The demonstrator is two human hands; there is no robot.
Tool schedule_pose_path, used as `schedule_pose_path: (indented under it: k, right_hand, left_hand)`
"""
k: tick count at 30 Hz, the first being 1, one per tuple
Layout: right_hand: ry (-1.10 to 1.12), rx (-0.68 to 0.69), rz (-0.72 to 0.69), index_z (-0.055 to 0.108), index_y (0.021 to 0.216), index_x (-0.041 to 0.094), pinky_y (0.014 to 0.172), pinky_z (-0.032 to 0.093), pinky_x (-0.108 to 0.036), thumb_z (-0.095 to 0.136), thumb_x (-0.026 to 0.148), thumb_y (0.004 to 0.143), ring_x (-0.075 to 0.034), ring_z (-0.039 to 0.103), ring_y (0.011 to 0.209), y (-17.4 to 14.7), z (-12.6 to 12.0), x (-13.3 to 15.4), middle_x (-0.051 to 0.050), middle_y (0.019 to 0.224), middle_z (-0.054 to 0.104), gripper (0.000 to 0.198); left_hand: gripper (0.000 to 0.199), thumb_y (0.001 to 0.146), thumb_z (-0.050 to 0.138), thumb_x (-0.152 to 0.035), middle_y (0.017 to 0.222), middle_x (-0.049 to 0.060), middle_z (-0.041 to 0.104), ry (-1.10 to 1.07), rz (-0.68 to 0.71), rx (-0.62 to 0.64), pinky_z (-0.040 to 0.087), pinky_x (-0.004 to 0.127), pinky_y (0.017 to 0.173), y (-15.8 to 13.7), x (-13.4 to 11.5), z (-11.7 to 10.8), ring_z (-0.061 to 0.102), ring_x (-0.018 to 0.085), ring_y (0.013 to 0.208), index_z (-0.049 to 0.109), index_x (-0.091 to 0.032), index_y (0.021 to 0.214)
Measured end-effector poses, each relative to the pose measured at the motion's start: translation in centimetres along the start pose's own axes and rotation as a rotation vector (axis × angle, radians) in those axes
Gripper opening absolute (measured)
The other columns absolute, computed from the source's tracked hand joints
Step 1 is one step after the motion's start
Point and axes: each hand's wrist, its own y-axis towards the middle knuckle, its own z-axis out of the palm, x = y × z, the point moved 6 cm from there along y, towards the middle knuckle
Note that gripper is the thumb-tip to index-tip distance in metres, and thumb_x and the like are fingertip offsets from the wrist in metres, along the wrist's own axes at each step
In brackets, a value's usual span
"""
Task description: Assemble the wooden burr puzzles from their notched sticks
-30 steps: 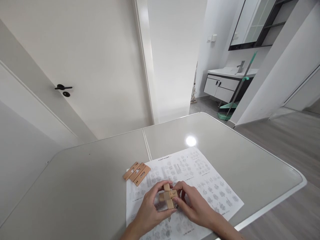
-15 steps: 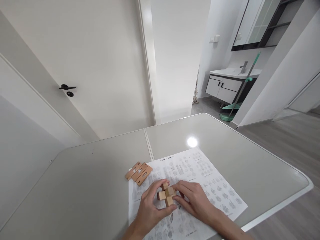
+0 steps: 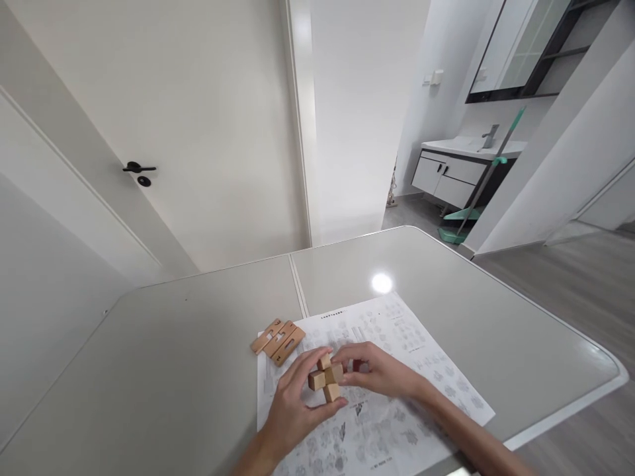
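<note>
Pale walls and a white door [image 3: 223, 132] stand beyond the grey table [image 3: 446, 277] in the head view. On its near part lies a printed sheet [image 3: 391, 423]. Above this, near the middle, the two hands hold a wooden block cluster [image 3: 331, 375]. The left hand [image 3: 292, 400] grips it between thumb on the near end and fingers on the far end, probably to steady it and leave its left side free. The right hand [image 3: 381, 371] has fingertips bent in at its right side; whether they pinch cannot be told, nor what a dark red patch [image 3: 360, 365] there is. The cluster's longest visible line runs far to near, one stub pointing left. Flat wooden pieces [image 3: 278, 339], slanting near-left to far-right, overlap the sheet's far-left corner, perhaps to spare the print.
</note>
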Motion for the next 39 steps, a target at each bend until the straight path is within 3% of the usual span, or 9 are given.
schedule_pose_path:
  k: [6,10,16,20,26,30,34,39]
  right_hand:
    - [0.181,0.161,0.04,0.071,0.097,0.019,0.055,0.038,-0.022,0.063,0.05,0.096,-0.01,0.05,0.062,-0.5,0.7,-0.7,0.002,0.076,0.061,0.032]
    - [0.207,0.126,0.038,0.068,0.092,0.019,0.059,0.039,-0.023,0.063,0.05,0.096,-0.011,0.051,0.066,-0.5,0.9,-0.7,0.002,0.077,0.059,0.031]
    - [0.496,0.133,0.089,0.059,0.1,0.018,0.058,0.041,-0.025,0.052,0.061,0.098,-0.01,0.046,0.06,-0.6,2.9,-0.9,0.003,0.074,0.05,0.043]
    - [0.673,0.062,0.16,0.059,0.1,0.017,0.058,0.037,-0.025,0.056,0.057,0.098,-0.01,0.041,0.057,-0.7,4.0,-0.8,0.004,0.072,0.047,0.041]
    - [1.056,0.018,0.3,0.054,0.076,0.017,0.048,0.026,-0.023,0.061,0.054,0.093,-0.006,0.026,0.047,-1.4,5.8,-1.0,0.008,0.062,0.032,0.041]
    - [1.252,0.152,0.374,0.039,0.058,0.021,0.041,0.018,-0.023,0.052,0.053,0.093,-0.005,0.019,0.037,-1.9,7.1,-1.3,0.01,0.05,0.027,0.048]
    - [1.315,0.258,0.454,0.035,0.056,0.023,0.038,0.014,-0.023,0.05,0.052,0.093,-0.004,0.016,0.034,-2.2,7.4,-1.2,0.011,0.047,0.025,0.049]
    - [1.215,0.059,0.474,0.046,0.068,0.018,0.046,0.019,-0.021,0.058,0.055,0.095,-0.005,0.027,0.044,-1.8,5.9,-1.4,0.008,0.055,0.035,0.047]
  left_hand:
    - [0.073,0.08,0.082,-0.048,0.139,0.007,0.063,0.026,0.114,0.124,0.053,0.043,0.106,-0.2,-0.4,0.6,0.062,0.029,0.125,0.05,-0.035,0.144]
    - [0.072,0.079,0.082,-0.047,0.139,0.007,0.063,-0.001,0.097,0.131,0.052,0.043,0.107,-0.1,-0.4,0.6,0.061,0.029,0.126,0.051,-0.035,0.143]
    - [0.068,0.079,0.083,-0.042,0.137,0.007,0.065,-0.169,-0.005,0.105,0.049,0.043,0.109,0.5,-0.2,0.0,0.061,0.029,0.125,0.054,-0.033,0.14]
    - [0.067,0.079,0.083,-0.037,0.138,0.007,0.063,-0.254,-0.027,0.119,0.049,0.044,0.109,0.6,-0.3,0.0,0.06,0.029,0.127,0.053,-0.033,0.14]
    - [0.068,0.078,0.082,-0.023,0.136,0.003,0.063,-0.174,0.087,0.148,0.049,0.041,0.108,0.5,-2.5,-0.4,0.058,0.026,0.127,0.052,-0.037,0.138]
    - [0.071,0.08,0.082,-0.023,0.139,0.004,0.06,-0.11,0.214,0.239,0.048,0.04,0.11,0.9,-4.2,-0.8,0.055,0.026,0.131,0.049,-0.038,0.141]
    - [0.076,0.077,0.086,-0.033,0.138,0.004,0.061,-0.055,0.296,0.248,0.048,0.041,0.111,1.3,-4.8,-1.1,0.055,0.026,0.13,0.047,-0.039,0.142]
    - [0.072,0.082,0.083,-0.037,0.138,0.002,0.062,-0.009,0.255,0.215,0.046,0.042,0.113,1.3,-4.1,-1.3,0.054,0.025,0.131,0.045,-0.041,0.143]
